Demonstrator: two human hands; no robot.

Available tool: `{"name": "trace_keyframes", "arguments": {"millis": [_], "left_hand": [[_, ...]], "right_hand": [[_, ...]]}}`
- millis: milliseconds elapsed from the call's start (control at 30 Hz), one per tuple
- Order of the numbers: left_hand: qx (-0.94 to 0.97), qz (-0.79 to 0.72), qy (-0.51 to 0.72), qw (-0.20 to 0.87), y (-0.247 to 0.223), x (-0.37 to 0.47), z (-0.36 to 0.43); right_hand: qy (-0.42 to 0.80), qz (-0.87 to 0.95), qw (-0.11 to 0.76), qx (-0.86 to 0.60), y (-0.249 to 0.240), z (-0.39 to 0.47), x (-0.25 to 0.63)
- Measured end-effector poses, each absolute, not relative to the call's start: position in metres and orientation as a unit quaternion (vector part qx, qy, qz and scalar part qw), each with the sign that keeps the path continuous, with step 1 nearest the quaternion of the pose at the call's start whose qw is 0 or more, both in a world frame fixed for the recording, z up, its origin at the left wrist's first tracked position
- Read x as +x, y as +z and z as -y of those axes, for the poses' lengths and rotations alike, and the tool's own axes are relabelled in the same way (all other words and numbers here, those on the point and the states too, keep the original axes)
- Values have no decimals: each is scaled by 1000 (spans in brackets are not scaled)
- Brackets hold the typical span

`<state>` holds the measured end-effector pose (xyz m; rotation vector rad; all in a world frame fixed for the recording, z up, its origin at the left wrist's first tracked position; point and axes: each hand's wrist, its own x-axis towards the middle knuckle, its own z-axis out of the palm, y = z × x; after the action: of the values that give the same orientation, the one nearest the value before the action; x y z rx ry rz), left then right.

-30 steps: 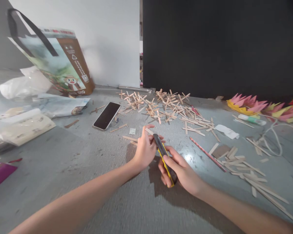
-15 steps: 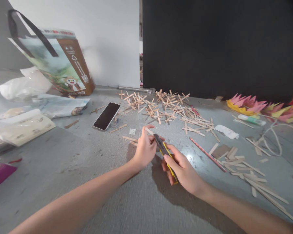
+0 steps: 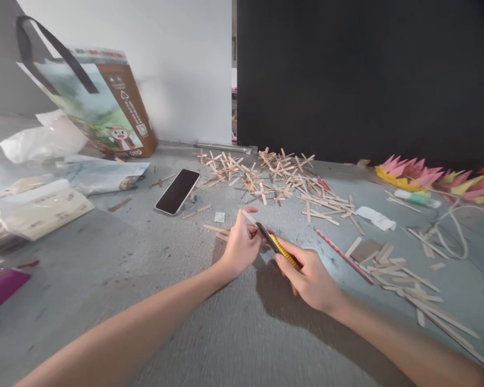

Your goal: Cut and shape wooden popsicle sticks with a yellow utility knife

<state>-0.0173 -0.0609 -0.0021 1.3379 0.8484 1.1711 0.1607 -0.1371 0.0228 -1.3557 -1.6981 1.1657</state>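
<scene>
My left hand is closed, with a pale wooden craft stick sticking up past its fingers; the rest of the stick is hidden. My right hand grips a yellow and black utility knife. The knife's dark front end meets the stick near my left fingers. Whether the blade bites into the wood, I cannot tell. Just left of my left hand, a few loose sticks lie on the grey table.
Crossed sticks pile up at the back, near a phone. More loose sticks and a red patterned strip lie right. Paper flowers and a white cable are far right; a carrier bag stands back left.
My right hand has shifted slightly right and turned the knife to a flatter slant, with its yellow toothed side showing more. My left hand has barely moved.
</scene>
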Motion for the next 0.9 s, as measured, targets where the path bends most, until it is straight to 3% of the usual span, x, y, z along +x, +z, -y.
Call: {"name": "trace_keyframes", "arguments": {"millis": [200,600,900], "left_hand": [[571,-369,484,551,-4,-18,60],[533,-357,485,595,3,-16,63],[531,-362,492,588,3,-16,63]], "right_hand": [[328,724,319,-516,24,134,164],[207,803,308,-467,16,135,164],[171,782,387,-457,7,135,164]]}}
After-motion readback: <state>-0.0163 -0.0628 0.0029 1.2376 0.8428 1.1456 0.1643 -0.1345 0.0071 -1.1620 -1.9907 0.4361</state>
